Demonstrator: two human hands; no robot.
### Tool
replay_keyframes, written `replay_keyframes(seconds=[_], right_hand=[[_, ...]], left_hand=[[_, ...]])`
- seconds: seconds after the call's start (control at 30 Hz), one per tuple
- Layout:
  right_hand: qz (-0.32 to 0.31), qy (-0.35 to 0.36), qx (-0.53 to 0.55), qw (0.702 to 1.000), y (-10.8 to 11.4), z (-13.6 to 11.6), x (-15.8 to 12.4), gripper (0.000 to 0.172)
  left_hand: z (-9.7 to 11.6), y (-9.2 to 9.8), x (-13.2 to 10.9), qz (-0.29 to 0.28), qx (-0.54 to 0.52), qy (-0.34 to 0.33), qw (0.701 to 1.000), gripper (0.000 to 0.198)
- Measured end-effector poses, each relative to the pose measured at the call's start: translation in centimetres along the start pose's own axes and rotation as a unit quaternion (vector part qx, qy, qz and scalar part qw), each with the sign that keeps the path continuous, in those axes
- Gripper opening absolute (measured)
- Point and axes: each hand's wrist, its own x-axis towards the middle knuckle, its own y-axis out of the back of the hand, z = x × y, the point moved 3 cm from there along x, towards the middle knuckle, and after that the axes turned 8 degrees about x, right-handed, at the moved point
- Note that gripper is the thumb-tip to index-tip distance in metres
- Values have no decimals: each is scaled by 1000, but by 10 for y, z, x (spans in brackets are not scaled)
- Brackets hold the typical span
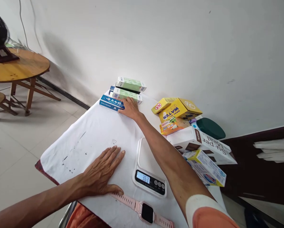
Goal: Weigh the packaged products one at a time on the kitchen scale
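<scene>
My right hand (131, 108) bends its fingers over the right end of the blue box (110, 103), thumb at the near face; whether they pinch, I cannot tell. Step in hand, as I judge it: handling this box, the next move calling for a firm grip kept off the green-and-white box (126, 94) just behind. My left hand (101, 171) lies flat, thumb spread; travel room runs between the scale (145, 155) and the white cloth's (77, 136) left edge.

The white-lettered box (111, 103) is blue, the WATER box (180, 109) yellow
</scene>
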Motion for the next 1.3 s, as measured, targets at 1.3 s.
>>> replay_keyframes(seconds=[1.3], right_hand=[[449,-83,129,880,104,36,-400,20]], left_hand=[[60,45,151,-34,126,-99,987,74]])
